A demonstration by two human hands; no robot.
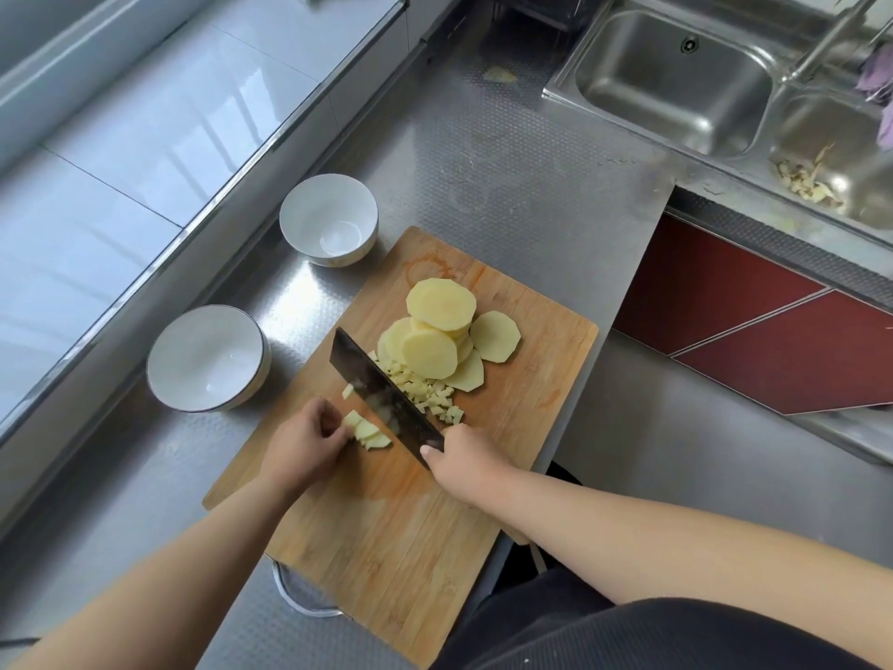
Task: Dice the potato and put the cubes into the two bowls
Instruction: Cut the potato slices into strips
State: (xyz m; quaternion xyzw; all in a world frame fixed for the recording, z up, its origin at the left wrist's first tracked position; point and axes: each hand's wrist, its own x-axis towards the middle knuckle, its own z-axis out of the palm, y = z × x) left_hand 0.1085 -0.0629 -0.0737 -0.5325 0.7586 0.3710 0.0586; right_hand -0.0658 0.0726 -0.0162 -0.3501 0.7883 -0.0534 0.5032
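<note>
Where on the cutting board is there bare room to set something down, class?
Free: the near end of the cutting board, between both forearms. Also the far right edge beyond the potato slices. Crowded: the middle, with the cleaver, the potato cubes, left hand and right hand.

1 head view looks steeply down, close over the cutting board [386, 524].

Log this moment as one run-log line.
right hand grips dark cleaver | left hand holds pale potato strips | two white bowls empty
</note>
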